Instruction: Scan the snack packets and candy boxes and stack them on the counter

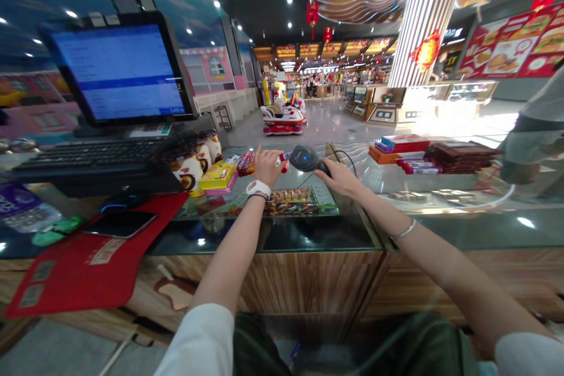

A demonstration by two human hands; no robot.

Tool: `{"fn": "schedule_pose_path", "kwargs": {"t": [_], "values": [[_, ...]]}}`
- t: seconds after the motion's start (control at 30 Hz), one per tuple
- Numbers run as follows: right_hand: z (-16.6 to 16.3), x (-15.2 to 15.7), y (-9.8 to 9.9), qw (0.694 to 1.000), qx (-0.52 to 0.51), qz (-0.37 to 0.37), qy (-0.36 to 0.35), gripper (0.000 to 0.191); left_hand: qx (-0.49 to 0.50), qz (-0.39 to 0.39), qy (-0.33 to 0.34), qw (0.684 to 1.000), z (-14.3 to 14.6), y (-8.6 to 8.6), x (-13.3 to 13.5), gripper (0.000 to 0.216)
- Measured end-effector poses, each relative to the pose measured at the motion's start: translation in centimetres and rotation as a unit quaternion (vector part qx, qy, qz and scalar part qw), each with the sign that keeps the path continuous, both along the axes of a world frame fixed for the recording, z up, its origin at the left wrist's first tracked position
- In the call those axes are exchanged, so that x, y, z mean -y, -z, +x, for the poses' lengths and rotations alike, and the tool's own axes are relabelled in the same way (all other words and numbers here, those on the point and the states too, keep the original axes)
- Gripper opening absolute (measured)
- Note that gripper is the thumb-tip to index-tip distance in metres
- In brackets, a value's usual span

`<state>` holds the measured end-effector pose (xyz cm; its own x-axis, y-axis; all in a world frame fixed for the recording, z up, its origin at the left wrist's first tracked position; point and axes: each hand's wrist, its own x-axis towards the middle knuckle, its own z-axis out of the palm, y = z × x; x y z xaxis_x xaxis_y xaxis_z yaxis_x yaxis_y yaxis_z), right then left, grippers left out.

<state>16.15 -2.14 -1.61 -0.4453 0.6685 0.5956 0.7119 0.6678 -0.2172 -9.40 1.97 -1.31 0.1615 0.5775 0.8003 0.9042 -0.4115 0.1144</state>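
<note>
My right hand (340, 176) grips the handle of a dark barcode scanner (304, 158) over the glass counter (308, 229), its cable trailing behind. My left hand (267, 165) is closed on a small red and white packet (284, 158) held right at the scanner's head. A white watch is on my left wrist and a thin bangle on my right.
A monitor (118, 70) and keyboard (88, 155) stand at the left, above a red mat (79, 264) with a phone (118, 224). Snack cups (194, 167) and a yellow box (217, 176) sit nearby. Stacked boxes (405, 150) lie right; another person's arm (533, 147) rests on the counter.
</note>
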Motion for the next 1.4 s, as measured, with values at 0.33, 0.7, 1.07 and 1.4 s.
{"fn": "schedule_pose_path", "kwargs": {"t": [0.33,0.7,1.07,1.4], "values": [[1.1,-0.3,-0.3,1.000,0.004,-0.008,0.024,0.051,0.013,-0.027,-0.031,0.999,-1.5,0.8,-0.6,0.019],[1.0,-0.2,-0.3,0.999,0.015,-0.003,0.029,0.048,0.012,-0.018,-0.038,0.999,-1.8,1.3,-1.2,0.019],[0.8,-0.3,0.0,1.000,0.015,0.000,0.028,0.043,0.013,-0.005,-0.030,0.999,-1.7,1.1,-0.8,0.017],[0.7,-1.4,1.1,0.997,0.018,-0.014,-0.078,0.045,0.014,-0.013,-0.032,0.999,-1.6,0.9,-0.6,0.017]]}}
